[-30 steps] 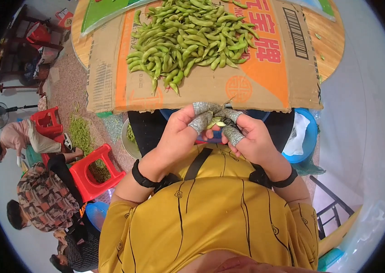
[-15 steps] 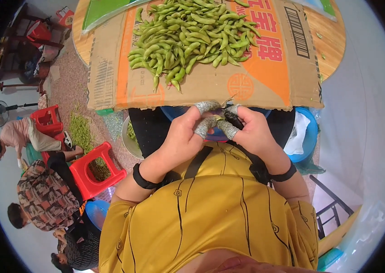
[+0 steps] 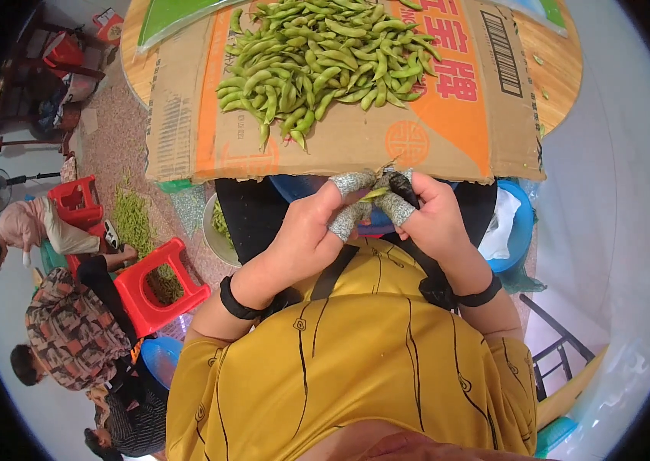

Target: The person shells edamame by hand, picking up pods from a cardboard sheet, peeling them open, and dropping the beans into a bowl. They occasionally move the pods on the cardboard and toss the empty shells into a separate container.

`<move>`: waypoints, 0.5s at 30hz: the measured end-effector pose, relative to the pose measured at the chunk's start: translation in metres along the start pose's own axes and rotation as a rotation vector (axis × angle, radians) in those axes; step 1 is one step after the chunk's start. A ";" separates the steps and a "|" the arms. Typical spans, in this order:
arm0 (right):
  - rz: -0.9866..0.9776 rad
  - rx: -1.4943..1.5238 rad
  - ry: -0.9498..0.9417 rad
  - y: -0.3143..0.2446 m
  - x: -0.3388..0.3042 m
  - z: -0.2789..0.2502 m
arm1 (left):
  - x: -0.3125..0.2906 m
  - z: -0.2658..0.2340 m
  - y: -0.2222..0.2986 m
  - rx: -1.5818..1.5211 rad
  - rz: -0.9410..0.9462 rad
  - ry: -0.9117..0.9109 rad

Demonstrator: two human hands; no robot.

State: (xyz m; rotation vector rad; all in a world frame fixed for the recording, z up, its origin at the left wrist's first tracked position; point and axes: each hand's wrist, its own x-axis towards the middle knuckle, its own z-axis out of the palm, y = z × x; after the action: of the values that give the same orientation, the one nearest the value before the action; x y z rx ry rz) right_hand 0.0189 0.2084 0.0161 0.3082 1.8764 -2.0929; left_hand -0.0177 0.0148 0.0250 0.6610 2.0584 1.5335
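Note:
Between my hands, at the cardboard's near edge, is a green soybean pod [image 3: 375,194]. My left hand [image 3: 313,223], with grey wraps on thumb and finger, is closed in a pinch on the pod's left end. My right hand [image 3: 434,211], likewise wrapped in grey, pinches its right end; a black thing [image 3: 401,185] at its fingertips may be a finger cover or a small tool, I cannot tell. A thin brownish wisp [image 3: 388,164] sticks up above the fingertips. Beyond my hands, a heap of soybean pods [image 3: 325,65] lies on the flattened cardboard [image 3: 325,160].
Under the cardboard is a round wooden table [image 3: 551,92]. A blue basin [image 3: 523,230] with white cloth stands right, a pale bowl [image 3: 221,240] left. Red stools [image 3: 162,288], pods on the floor [image 3: 134,219] and several seated people [image 3: 71,326] are at the left.
My hands have shifted very slightly; the right fingers have turned, and more of the green pod shows between the fingertips. The heap of pods has not moved.

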 end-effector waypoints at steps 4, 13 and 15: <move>0.103 0.183 -0.178 -0.012 0.000 -0.002 | 0.001 -0.004 0.002 -0.131 -0.036 -0.028; 0.115 0.555 -0.261 -0.010 -0.005 0.008 | 0.004 -0.009 -0.011 -1.394 -0.233 -0.293; 0.130 0.498 -0.207 -0.002 -0.001 0.009 | 0.002 -0.003 -0.004 -0.993 -0.091 -0.122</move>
State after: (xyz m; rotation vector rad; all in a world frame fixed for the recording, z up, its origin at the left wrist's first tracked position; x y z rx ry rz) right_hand 0.0199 0.1996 0.0193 0.2997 1.1718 -2.3712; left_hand -0.0217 0.0131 0.0222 0.2445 0.9864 2.0918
